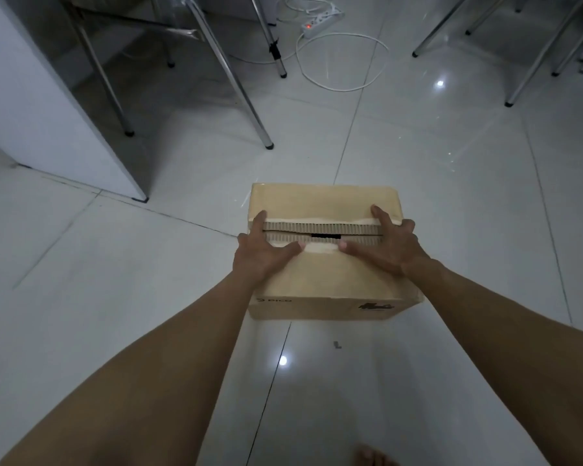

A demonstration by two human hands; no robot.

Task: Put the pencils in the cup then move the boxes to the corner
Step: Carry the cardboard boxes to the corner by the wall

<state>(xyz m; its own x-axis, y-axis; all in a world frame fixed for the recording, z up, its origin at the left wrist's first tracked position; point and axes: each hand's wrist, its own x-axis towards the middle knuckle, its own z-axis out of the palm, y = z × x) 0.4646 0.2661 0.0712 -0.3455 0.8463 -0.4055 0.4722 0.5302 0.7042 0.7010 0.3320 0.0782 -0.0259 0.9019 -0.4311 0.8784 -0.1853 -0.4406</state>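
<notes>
A tan cardboard box [323,200] sits low over the white tiled floor, its top flaps closed with a narrow gap along the middle seam. My left hand [263,253] clasps the box's left edge, thumb lying across the near flap and fingers around the side. On the opposite edge, my right hand [384,247] clasps it the same way. Whether the box rests on the floor or is lifted, I cannot tell. No pencils, cup or other boxes are in view.
A white cabinet [48,112] stands at the left, with metal chair legs [246,105] beside it. A power strip [320,21] and its looped white cable [344,62] lie on the floor ahead. More metal legs [532,72] stand at the top right. My bare foot [371,455] shows below.
</notes>
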